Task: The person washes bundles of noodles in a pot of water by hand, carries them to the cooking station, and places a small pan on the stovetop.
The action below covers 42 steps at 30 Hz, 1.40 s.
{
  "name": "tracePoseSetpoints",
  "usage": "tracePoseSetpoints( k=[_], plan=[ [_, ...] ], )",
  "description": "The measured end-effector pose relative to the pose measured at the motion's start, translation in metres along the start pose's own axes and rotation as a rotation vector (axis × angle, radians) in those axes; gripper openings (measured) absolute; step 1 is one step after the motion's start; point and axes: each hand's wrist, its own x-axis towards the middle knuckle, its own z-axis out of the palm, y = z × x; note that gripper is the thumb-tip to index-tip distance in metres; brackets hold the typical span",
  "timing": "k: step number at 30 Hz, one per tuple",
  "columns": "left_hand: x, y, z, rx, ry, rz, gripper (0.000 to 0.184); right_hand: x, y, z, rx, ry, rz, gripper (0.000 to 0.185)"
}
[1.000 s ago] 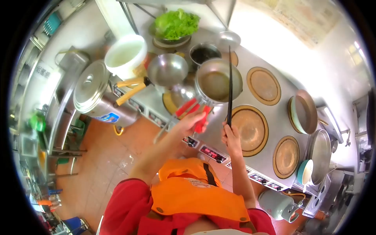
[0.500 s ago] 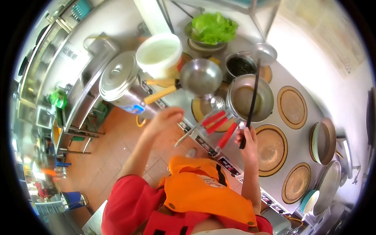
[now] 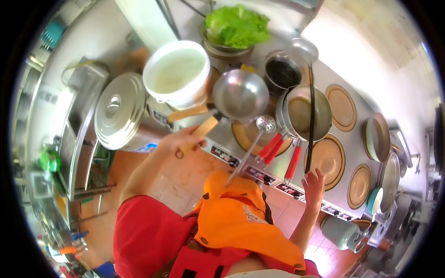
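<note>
My left hand point(image 3: 184, 140) is closed round the wooden handle of a steel wok point(image 3: 241, 95). A second wooden handle point(image 3: 187, 112) lies just behind it. My right hand point(image 3: 315, 187) has its fingers spread at the lower end of a black-handled ladle point(image 3: 311, 116). That ladle lies across a steel saucepan point(image 3: 301, 111) with a red handle, its bowl reaching over the far rim. A slotted spoon point(image 3: 265, 123) rests between the wok and the saucepan, its shaft pointing towards my apron.
A white bucket point(image 3: 177, 69) of cloudy liquid and a lidded steel pot point(image 3: 121, 109) stand left. Lettuce point(image 3: 236, 27) fills a bowl at the back, near a pot of dark liquid point(image 3: 282, 72). Round burner plates point(image 3: 326, 160) and stacked pans point(image 3: 376, 136) are right.
My left hand has moved onto the wok's wooden handle. My right hand has loosened from the ladle's handle and shifted down and right; the ladle now leans across the saucepan.
</note>
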Motion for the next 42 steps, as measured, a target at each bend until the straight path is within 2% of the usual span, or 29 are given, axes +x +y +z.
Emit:
tracePoseSetpoints(
  k=[2, 3, 5, 6, 7, 8, 9, 10, 11, 12, 15, 18, 21, 24, 25, 28, 30, 32, 34, 38, 40, 42],
  plan=[
    [0.006, -0.012, -0.003, -0.294, -0.179, -0.055, 0.051, -0.030, 0.024, -0.043, -0.276, 0.026, -0.109, 0.045],
    [0.008, -0.012, 0.007, -0.394, -0.177, -0.076, 0.040, -0.041, 0.033, -0.053, -0.413, 0.024, -0.162, 0.043],
    [0.004, -0.007, 0.026, -0.398, -0.112, -0.047, 0.034, -0.052, 0.042, -0.059, -0.192, 0.118, -0.059, 0.040],
    [-0.003, -0.001, 0.037, -0.389, -0.096, -0.044, 0.031, -0.078, 0.030, -0.040, 0.171, 0.228, 0.096, 0.040],
    [-0.013, 0.008, 0.051, -0.324, -0.008, -0.040, 0.025, -0.096, 0.028, -0.025, -0.048, 0.270, 0.012, 0.042],
    [-0.013, 0.001, 0.054, -0.330, -0.039, 0.019, 0.026, -0.103, 0.040, -0.045, 0.026, 0.342, 0.055, 0.038],
    [-0.014, -0.009, 0.049, -0.334, -0.095, 0.072, 0.026, -0.113, 0.049, -0.053, -0.064, 0.323, 0.013, 0.035],
    [-0.018, -0.016, 0.055, -0.349, -0.024, 0.098, 0.025, -0.127, 0.052, -0.055, -0.151, 0.330, -0.023, 0.032],
    [-0.025, -0.010, 0.064, -0.416, -0.021, 0.084, 0.030, -0.141, 0.046, -0.053, -0.079, 0.370, 0.014, 0.030],
    [-0.032, -0.010, 0.076, -0.280, 0.113, 0.175, 0.027, -0.154, 0.039, -0.051, -0.004, 0.398, 0.051, 0.028],
    [-0.042, 0.003, 0.098, -0.095, 0.114, 0.219, 0.025, -0.184, 0.062, -0.081, 0.194, 0.427, 0.057, 0.028],
    [-0.035, 0.007, 0.122, -0.208, -0.022, 0.395, 0.029, -0.215, 0.084, -0.123, 0.246, 0.421, 0.032, 0.029],
    [-0.053, 0.020, 0.188, -0.146, 0.012, 0.482, 0.031, -0.261, 0.109, -0.173, 0.279, 0.488, 0.035, 0.027],
    [-0.069, 0.017, 0.274, -0.078, 0.028, 0.574, 0.032, -0.317, 0.145, -0.234, 0.396, 0.536, -0.056, 0.026],
    [-0.062, 0.013, 0.288, -0.034, -0.041, 0.564, 0.030, -0.336, 0.150, -0.257, 0.400, 0.576, -0.046, 0.025],
    [-0.074, 0.012, 0.409, 0.039, -0.075, 0.577, 0.026, -0.386, 0.170, -0.303, 0.437, 0.669, -0.051, 0.023],
    [-0.052, 0.006, 0.457, -0.124, -0.446, 0.518, 0.024, -0.410, 0.172, -0.335, 0.461, 0.679, -0.076, 0.022],
    [-0.046, -0.007, 0.515, -0.093, -0.549, 0.467, 0.024, -0.424, 0.165, -0.360, 0.507, 0.730, -0.066, 0.022],
    [-0.049, -0.020, 0.581, -0.078, -0.523, 0.340, 0.025, -0.421, 0.161, -0.391, 0.561, 0.689, -0.080, 0.022],
    [-0.007, -0.050, 0.676, -0.157, -0.773, 0.101, 0.025, -0.383, 0.118, -0.450, 0.419, 0.620, -0.085, 0.023],
    [0.020, -0.060, 0.725, -0.219, -0.796, -0.026, 0.024, -0.362, 0.083, -0.489, 0.324, 0.608, -0.135, 0.024],
    [0.057, -0.066, 0.772, -0.155, -0.865, -0.068, 0.026, -0.340, 0.048, -0.535, 0.235, 0.620, -0.221, 0.024]
  ],
)
